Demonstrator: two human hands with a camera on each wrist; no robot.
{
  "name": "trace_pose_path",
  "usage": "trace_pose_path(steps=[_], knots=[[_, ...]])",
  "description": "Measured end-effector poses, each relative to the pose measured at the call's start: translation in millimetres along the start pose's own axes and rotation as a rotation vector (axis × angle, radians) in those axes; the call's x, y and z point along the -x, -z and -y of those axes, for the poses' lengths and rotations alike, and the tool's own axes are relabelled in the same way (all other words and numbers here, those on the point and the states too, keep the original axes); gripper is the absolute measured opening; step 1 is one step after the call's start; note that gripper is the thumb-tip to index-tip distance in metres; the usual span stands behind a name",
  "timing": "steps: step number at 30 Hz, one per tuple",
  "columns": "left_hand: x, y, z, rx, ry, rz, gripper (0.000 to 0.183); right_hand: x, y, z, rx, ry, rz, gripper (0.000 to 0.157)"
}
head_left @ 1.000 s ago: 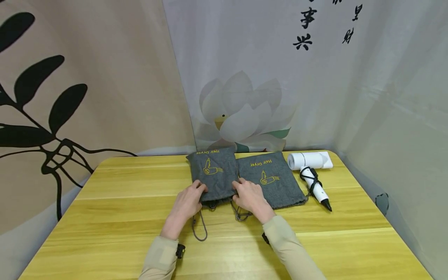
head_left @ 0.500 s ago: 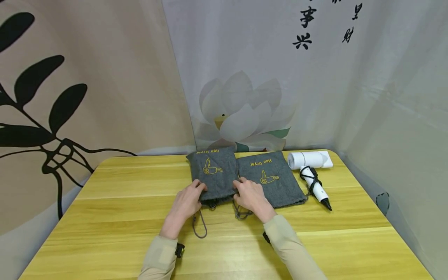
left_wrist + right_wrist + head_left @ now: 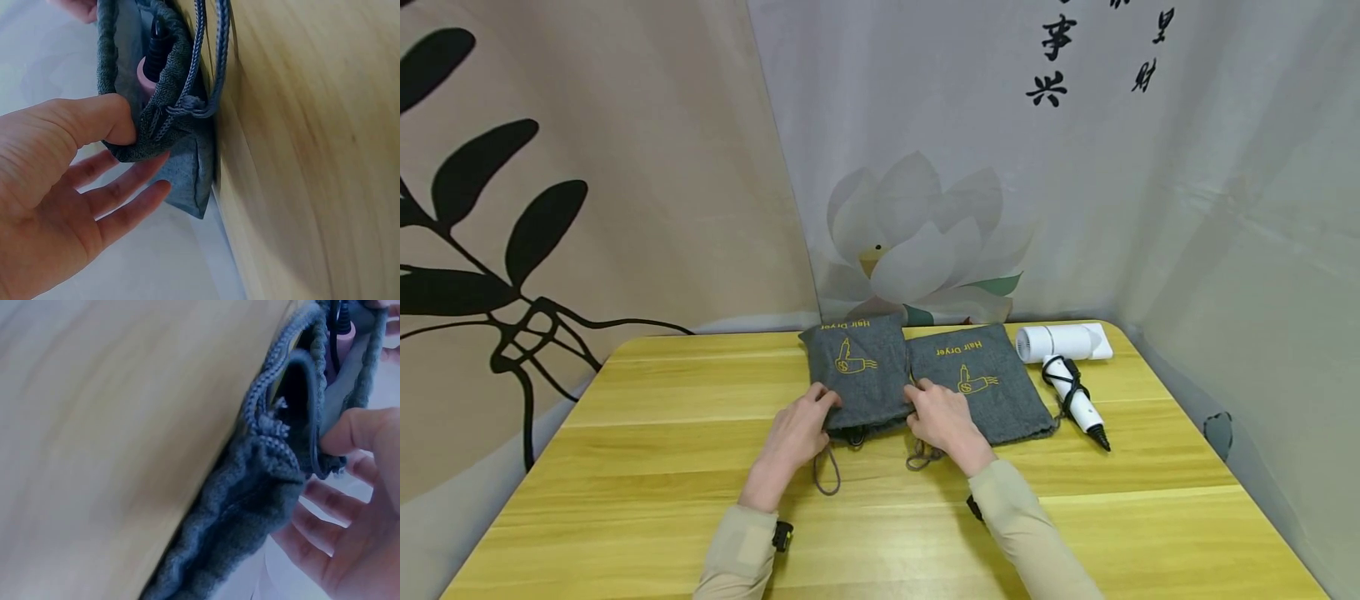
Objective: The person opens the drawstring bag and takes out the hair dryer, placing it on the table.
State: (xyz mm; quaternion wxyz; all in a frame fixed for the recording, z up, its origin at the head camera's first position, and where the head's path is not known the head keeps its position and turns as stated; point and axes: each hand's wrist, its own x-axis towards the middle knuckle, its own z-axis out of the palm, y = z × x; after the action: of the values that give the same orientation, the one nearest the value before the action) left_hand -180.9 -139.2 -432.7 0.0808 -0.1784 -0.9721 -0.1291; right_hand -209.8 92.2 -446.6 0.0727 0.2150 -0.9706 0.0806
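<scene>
A dark grey drawstring bag [image 3: 876, 385], printed "Hair Dryer" in yellow, lies at the table's back with its mouth towards me. My left hand [image 3: 793, 429] pinches the left corner of the mouth between thumb and fingers. At the right corner, my right hand [image 3: 946, 421] pinches the rim. Inside the gaping mouth, the left wrist view shows a pink handle end [image 3: 147, 81] with a black ribbed cord sleeve [image 3: 157, 50]; the rest of that object is hidden by cloth. A knotted drawstring [image 3: 190, 106] hangs from the rim.
A second grey bag [image 3: 1011, 408] with the same print lies flat just right of the first. Beyond it is a white hair dryer [image 3: 1060, 343], its black cord wound around the handle. The wooden table [image 3: 662, 467] meets a curtain [image 3: 700, 167] behind.
Both hands have shifted slightly outward, the right one more, and the bag's mouth looks a little wider. The drawstring loop at the left has drawn up shorter. The hair dryer has stayed put.
</scene>
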Motion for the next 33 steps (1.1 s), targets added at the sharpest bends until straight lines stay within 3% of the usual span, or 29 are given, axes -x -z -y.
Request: trace_pose_path(steps=[15, 28, 33], knots=[[0.7, -1.6, 5.2, 0.036, 0.021, 0.018, 0.045, 1.1, -0.2, -2.7, -0.033, -0.014, -0.003, 0.012], [-2.0, -5.2, 3.1, -0.005, 0.043, -0.027, 0.029, 1.7, 1.3, -2.3, -0.022, 0.013, -0.079, 0.009], [-2.6, -5.5, 6.0, -0.007, 0.055, -0.025, 0.032, 0.9, 3.8, -3.8, -0.022, -0.003, -0.062, 0.011]])
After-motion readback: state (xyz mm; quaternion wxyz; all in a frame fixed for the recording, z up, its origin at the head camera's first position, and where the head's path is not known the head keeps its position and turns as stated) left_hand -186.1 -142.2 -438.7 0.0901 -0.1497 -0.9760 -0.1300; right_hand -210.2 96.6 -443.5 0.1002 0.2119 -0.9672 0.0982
